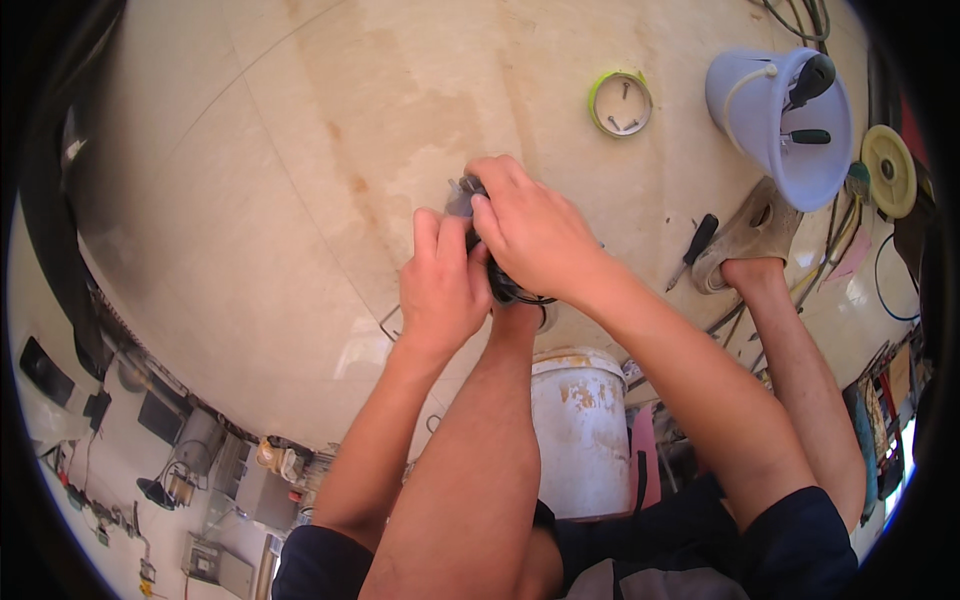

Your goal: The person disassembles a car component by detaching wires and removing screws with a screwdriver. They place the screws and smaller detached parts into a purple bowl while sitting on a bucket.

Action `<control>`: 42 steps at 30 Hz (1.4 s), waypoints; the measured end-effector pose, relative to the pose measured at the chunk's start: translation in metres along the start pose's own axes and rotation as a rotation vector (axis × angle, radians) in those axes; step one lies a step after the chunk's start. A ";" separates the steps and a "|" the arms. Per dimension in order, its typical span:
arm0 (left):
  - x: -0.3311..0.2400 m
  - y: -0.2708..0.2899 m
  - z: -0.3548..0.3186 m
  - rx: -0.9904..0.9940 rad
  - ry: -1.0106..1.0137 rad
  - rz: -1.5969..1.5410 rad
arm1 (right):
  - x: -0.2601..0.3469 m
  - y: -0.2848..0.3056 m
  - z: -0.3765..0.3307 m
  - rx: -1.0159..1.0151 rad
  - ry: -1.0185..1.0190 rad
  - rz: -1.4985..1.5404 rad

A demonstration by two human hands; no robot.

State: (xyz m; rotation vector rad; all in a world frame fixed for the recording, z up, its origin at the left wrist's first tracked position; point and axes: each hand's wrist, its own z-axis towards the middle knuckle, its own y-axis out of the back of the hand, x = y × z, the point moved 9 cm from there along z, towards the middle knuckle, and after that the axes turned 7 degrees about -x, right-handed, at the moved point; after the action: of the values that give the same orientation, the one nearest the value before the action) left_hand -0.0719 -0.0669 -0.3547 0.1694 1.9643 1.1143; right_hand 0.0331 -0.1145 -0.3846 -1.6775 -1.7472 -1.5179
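Both my hands meet in the middle of the view, over my left foot. Between them is a small dark grey piece with short metal prongs (461, 197), perhaps a plug; its kind is not certain. My right hand (535, 232) curls round it from the right, thumb pressed to its side. My left hand (440, 285) is closed beside it, fingers bent in against its lower part. Below the hands, black cord (515, 291) loops near my ankle. My fingers hide most of the piece.
A tape roll (592, 105) rings several screws on the tiled floor. At right, a pale blue bucket (738, 105) leans with green-handled tools. A screwdriver (703, 238) lies beside my right clog (755, 235). A stained white bucket (580, 450) stands between my legs; cables run along the right.
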 end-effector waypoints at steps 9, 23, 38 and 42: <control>0.007 -0.003 0.001 -0.001 0.081 -0.085 | -0.003 0.003 0.001 -0.002 -0.023 0.061; 0.011 0.057 0.011 0.192 0.206 -0.173 | 0.000 -0.003 0.000 0.073 -0.017 0.111; -0.024 0.047 0.041 0.320 0.000 0.207 | -0.002 0.002 0.001 0.094 -0.052 0.201; -0.026 0.040 0.043 0.390 0.035 0.295 | 0.001 0.001 0.000 0.092 -0.052 0.201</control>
State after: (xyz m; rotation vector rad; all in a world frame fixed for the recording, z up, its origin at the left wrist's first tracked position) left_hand -0.0349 -0.0278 -0.3190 0.6685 2.2217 0.9033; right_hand 0.0342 -0.1142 -0.3835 -1.8002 -1.5921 -1.2980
